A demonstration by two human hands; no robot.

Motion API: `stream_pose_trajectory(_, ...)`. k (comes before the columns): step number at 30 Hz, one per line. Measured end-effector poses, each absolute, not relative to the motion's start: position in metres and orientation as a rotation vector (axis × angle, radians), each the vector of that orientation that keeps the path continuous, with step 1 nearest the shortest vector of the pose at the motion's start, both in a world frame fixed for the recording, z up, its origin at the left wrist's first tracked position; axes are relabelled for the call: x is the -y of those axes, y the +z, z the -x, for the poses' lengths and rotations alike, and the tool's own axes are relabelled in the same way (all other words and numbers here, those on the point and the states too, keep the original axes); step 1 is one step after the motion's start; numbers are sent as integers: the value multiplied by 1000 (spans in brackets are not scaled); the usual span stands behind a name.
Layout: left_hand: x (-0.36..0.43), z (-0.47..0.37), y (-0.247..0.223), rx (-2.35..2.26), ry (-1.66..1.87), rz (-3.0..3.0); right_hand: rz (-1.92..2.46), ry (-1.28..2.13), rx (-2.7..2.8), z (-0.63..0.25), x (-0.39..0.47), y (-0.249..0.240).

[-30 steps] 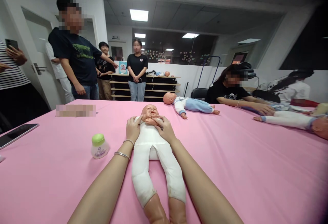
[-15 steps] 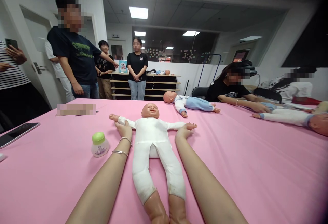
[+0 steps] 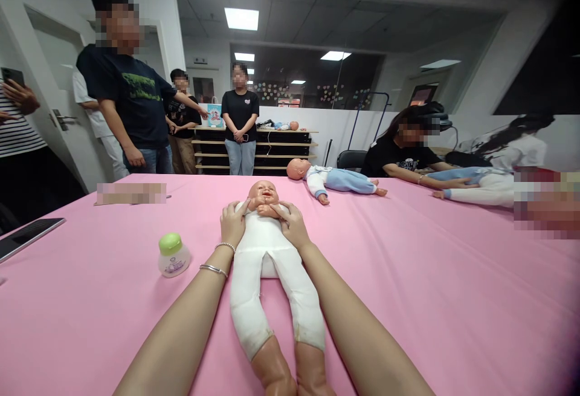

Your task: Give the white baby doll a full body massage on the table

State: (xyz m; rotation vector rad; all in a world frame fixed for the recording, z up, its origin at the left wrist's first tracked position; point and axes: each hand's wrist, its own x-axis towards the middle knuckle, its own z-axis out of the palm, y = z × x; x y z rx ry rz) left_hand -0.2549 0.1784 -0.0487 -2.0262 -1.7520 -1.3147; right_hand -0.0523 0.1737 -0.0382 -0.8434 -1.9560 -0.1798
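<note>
A baby doll in a white suit lies on its back on the pink table, feet toward me. My left hand grips the doll's arm on the left side and my right hand grips the arm on the right. Both doll arms are folded in over its chest, the small hands meeting under its chin. Two bracelets circle my left wrist.
A small white bottle with a green cap stands left of the doll. A dark tablet lies at the table's left edge. Another doll in blue lies farther back. A seated person handles a doll at right; several people stand behind.
Half a second ago the doll's arms were spread out wide to the sides. My hands have brought them back together across its chest, as they were a second ago.
</note>
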Motion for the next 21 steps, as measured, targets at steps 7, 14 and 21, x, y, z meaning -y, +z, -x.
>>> stream_pose_trajectory(7,-179,256,-50,1846,-1550,1943,937,-20,1705,55,-180,-48)
stream_pose_trajectory(14,-190,269,-58,2308,-2339,1115,1216,246,486,24,-200,-58)
stream_pose_trajectory(21,-186,265,-54,2115,-2235,1334,1091,177,895,38,-184,-50)
